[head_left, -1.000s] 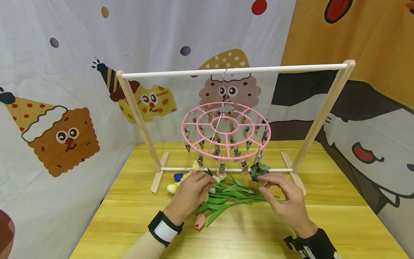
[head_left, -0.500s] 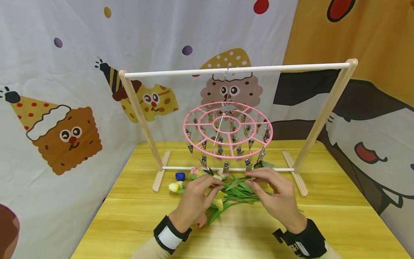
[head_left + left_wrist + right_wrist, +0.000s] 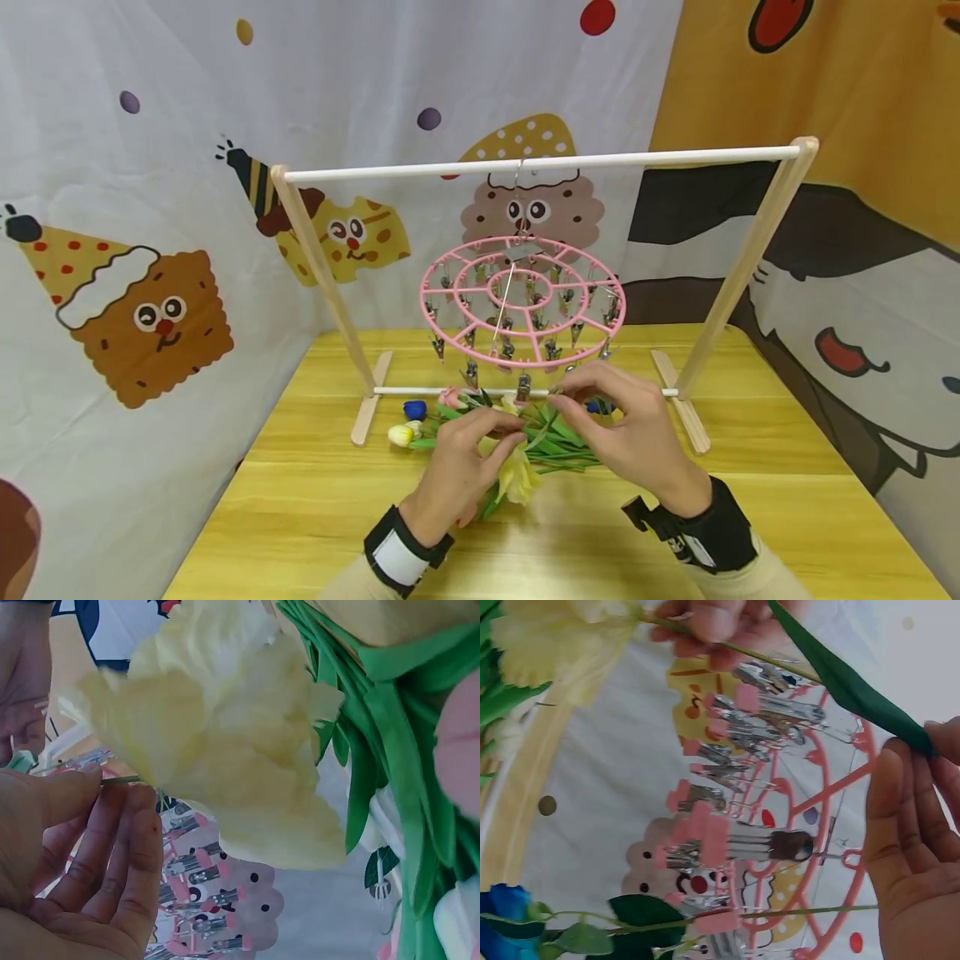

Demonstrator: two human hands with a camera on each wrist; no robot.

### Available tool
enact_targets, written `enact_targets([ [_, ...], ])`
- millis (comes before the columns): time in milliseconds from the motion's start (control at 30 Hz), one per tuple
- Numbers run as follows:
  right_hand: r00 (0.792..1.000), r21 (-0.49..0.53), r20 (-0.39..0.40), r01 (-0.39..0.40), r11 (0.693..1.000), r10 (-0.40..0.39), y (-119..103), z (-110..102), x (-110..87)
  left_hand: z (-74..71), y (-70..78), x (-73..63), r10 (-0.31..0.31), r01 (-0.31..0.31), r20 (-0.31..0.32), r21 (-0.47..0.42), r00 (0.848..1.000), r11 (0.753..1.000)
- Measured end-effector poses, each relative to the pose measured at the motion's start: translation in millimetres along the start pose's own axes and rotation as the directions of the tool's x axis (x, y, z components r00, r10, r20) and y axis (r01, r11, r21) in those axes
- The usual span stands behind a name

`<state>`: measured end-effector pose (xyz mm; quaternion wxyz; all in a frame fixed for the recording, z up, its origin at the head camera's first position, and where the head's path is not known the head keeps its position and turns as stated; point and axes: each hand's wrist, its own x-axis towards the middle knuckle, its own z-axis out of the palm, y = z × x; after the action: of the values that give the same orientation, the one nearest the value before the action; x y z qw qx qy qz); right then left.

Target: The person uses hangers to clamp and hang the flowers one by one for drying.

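Note:
My left hand (image 3: 465, 462) pinches the thin stem of a yellow flower (image 3: 517, 477) just beside its bloom, which fills much of the left wrist view. The bloom faces down toward the table. With thumb and fingertips my right hand (image 3: 633, 429) pinches the end of this flower's long green leaf (image 3: 836, 682). Behind that hand, a blue flower (image 3: 506, 922) hangs head down, its stem at a pink-tipped clip (image 3: 716, 922). The round pink clip hanger (image 3: 528, 364) hangs just beyond both hands, with several metal clips dangling from it.
A wooden stand with a white top rod (image 3: 420, 171) carries the hanger. Several tulips with green stems (image 3: 562, 454) lie on the wooden table (image 3: 300, 500) beneath the hands. A blue tulip (image 3: 415, 409) and a yellow-white tulip (image 3: 401, 435) lie toward the left.
My right hand has moved left from beside the blue flower and taken the leaf's end. My left hand has shifted slightly right and nearer me, bringing the yellow bloom into fuller view.

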<state>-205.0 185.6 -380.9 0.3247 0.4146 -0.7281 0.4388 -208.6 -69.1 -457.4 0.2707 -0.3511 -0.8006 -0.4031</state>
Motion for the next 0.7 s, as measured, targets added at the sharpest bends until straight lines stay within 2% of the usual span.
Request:
enact_targets([
  [200,0.999,0.001,0.050,-0.013,1.000,0.013,-1.9,3.4,6.3,3.8,0.7,-4.6,-0.063,0.064,0.021,-0.049,0.998,0.997],
  [400,0.999,0.006,0.025,-0.024,1.000,0.024,-0.7,4.7,4.0,6.6,0.5,-8.9,-0.108,0.108,0.012,-0.075,0.994,0.991],
  [567,0.993,0.059,-0.091,-0.063,0.996,0.069,3.3,-1.0,-5.7,6.1,2.1,-11.7,-0.136,0.135,-0.003,-0.083,0.991,0.987],
  [700,0.969,0.063,-0.214,-0.109,0.992,0.120,7.6,-4.6,-18.4,4.5,3.1,-11.6,-0.146,0.144,-0.025,-0.086,0.989,0.986],
])
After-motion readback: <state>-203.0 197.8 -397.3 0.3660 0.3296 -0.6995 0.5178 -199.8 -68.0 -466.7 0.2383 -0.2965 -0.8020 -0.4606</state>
